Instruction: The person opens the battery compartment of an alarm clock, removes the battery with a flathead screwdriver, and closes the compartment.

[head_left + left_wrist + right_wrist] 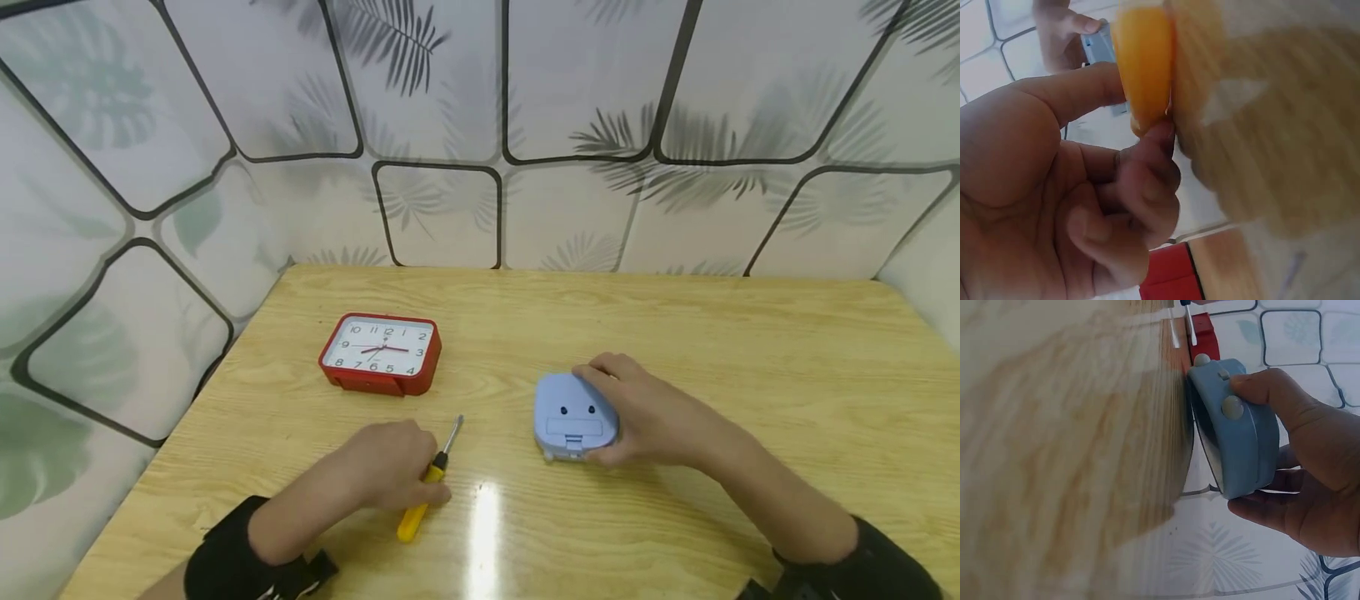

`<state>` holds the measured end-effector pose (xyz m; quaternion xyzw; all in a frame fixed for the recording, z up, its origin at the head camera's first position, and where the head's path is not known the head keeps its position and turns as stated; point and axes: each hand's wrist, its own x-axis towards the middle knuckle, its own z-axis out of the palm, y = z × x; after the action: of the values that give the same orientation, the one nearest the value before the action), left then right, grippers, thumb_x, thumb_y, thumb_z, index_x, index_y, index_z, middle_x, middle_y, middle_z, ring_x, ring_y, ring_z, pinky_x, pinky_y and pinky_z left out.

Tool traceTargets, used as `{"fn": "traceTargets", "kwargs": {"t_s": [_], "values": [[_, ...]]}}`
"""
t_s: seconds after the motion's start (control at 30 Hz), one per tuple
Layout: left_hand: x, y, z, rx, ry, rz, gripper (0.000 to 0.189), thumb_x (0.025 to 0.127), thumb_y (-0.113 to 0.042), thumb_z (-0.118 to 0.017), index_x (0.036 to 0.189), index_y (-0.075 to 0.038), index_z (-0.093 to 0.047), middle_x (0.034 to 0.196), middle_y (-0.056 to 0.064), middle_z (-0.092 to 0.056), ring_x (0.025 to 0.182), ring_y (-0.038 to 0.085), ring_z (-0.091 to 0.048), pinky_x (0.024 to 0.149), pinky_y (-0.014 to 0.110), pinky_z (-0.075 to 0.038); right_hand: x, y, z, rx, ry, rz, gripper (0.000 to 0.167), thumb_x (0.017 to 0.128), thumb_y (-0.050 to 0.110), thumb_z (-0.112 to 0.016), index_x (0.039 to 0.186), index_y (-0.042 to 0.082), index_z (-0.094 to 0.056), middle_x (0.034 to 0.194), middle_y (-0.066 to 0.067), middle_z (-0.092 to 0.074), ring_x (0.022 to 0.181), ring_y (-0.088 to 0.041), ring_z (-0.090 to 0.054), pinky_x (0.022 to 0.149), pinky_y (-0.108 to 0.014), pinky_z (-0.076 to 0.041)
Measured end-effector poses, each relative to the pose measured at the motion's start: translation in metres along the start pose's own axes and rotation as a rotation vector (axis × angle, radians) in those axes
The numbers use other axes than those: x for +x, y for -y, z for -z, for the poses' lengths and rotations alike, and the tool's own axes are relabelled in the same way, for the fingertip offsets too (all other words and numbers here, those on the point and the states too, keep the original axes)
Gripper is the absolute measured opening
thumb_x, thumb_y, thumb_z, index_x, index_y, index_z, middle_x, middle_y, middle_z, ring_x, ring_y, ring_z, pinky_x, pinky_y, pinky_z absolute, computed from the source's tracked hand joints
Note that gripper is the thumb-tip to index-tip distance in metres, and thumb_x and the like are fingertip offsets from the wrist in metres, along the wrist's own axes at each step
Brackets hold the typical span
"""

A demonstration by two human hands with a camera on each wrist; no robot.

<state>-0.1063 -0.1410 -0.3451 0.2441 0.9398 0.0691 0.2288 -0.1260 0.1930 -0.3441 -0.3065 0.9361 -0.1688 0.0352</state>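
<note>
A light blue alarm clock [573, 429] lies back side up on the table, its battery cover and two small black knobs showing. My right hand [651, 410] grips it by the right side, thumb at the near edge and fingers round the far edge. Two pale round feet show on the clock [1244, 434] in the right wrist view, where its face side looks slightly off the wood. To the left, my left hand [390, 467] pinches the yellow handle of a screwdriver [411, 523] between thumb and fingers, the metal tip pointing away from me.
A red alarm clock [382, 348] lies face up at the back left, beyond the screwdriver tip. The wooden table [750, 350] meets a patterned cloth [442, 217] along its back and left sides. Black bands circle both wrists.
</note>
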Motion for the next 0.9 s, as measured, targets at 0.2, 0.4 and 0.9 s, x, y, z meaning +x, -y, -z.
{"fn": "traceTargets", "kwargs": {"t_s": [0.2,0.4,0.9], "values": [[-0.005,0.002,-0.002,-0.089,0.007,-0.010,0.044,0.094,-0.026,-0.079,0.062,-0.013,-0.052,0.056,-0.004,-0.043,0.052,0.011,-0.047,0.050,0.024,-0.032,-0.001,0.002,-0.002,0.020,0.075,-0.015,0.099,0.074,0.038,-0.096,0.152,-0.005,-0.051,0.147,-0.022,-0.056,0.131,-0.037,-0.059,0.107,-0.055,-0.056],[-0.008,0.000,0.000,-0.129,-0.007,-0.046,0.045,0.097,-0.023,-0.074,0.060,-0.014,-0.050,0.054,-0.006,-0.039,0.049,0.008,-0.042,0.049,0.021,-0.028,-0.001,0.004,-0.003,0.025,0.109,0.014,0.098,0.073,0.037,-0.096,0.152,-0.002,-0.052,0.148,-0.018,-0.056,0.131,-0.033,-0.059,0.107,-0.052,-0.056],[-0.005,-0.009,0.001,-0.102,-0.038,-0.102,0.046,0.102,-0.028,-0.071,0.062,-0.014,-0.052,0.056,-0.006,-0.042,0.051,0.009,-0.043,0.050,0.022,-0.032,-0.011,0.028,-0.004,-0.060,0.109,0.110,0.101,0.073,0.051,-0.095,0.150,0.001,-0.055,0.148,-0.011,-0.058,0.133,-0.028,-0.061,0.107,-0.049,-0.057]]}}
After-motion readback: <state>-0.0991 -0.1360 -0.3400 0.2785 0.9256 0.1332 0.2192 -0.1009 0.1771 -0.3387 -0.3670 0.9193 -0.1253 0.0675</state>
